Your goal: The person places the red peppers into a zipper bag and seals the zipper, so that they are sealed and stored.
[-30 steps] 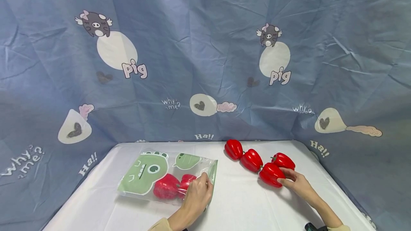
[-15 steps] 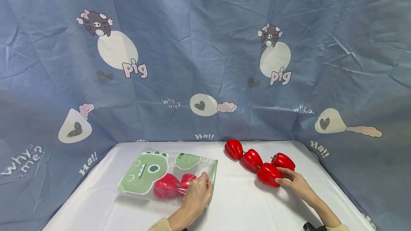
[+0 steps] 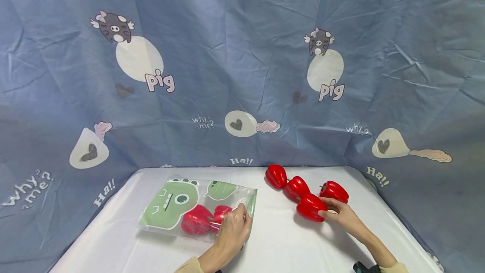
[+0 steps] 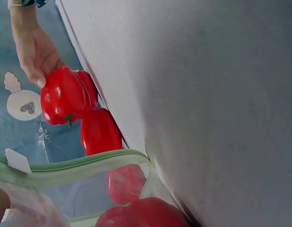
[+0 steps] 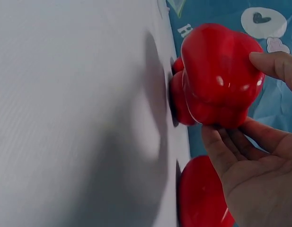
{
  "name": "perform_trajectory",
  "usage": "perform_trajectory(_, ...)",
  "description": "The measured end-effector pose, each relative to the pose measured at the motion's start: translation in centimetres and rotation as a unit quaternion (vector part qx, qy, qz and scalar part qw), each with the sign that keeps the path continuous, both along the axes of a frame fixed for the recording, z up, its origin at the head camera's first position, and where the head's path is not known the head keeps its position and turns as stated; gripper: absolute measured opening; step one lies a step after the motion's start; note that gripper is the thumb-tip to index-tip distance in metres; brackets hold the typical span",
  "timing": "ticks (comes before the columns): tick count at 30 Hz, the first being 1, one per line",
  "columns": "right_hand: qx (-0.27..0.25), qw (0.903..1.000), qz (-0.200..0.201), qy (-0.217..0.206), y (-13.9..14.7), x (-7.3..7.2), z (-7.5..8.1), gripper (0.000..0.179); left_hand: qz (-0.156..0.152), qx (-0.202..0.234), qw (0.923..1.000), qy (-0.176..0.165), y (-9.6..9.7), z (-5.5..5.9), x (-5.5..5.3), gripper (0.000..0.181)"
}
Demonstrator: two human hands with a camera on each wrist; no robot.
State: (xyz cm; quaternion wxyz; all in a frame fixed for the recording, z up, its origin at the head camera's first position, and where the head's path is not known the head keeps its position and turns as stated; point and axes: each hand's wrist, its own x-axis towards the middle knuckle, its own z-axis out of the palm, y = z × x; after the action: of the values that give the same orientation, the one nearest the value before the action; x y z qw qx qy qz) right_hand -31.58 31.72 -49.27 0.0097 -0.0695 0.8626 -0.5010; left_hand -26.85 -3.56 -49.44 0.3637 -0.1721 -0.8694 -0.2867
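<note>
Fingers of the right hand [image 3: 342, 215] are clasping a red pepper [image 3: 310, 207], lower right of the frame; the left hand [image 3: 234, 226] is gripping a clear bag [image 3: 166, 207], lower centre; even pressure should be preventing slips.

From the head, we look forward and down across the white-covered table [image 3: 280, 243] to the blue cartoon-printed fabric backdrop [image 3: 242, 62]. Our wrist views sit closer, tipped sideways, the left facing over a clear, green-rimmed plastic bag [image 4: 89, 162]; both share the right hand [image 5: 259, 175]'s glossy red bell pepper [image 5: 224, 71].
</note>
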Motion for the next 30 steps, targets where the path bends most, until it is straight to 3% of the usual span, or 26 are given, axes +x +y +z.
perform_trajectory(9,-0.011,0.9979,0.059,0.026,-1.7,-0.4,0.4,0.057,-0.002,0.001,1.0000,-0.001,-0.1,-0.1,0.0,0.022)
perform_trajectory(21,-0.015,0.9953,0.096,-0.003,-5.2,-0.7,0.5,0.061,0.007,-0.001,0.9999,0.009,0.0,0.0,0.1,0.024)
perform_trajectory(30,-0.027,0.9900,0.138,-0.010,-7.9,-0.8,-0.1,0.059,0.006,0.001,1.0000,-0.001,0.0,0.1,0.1,0.024)
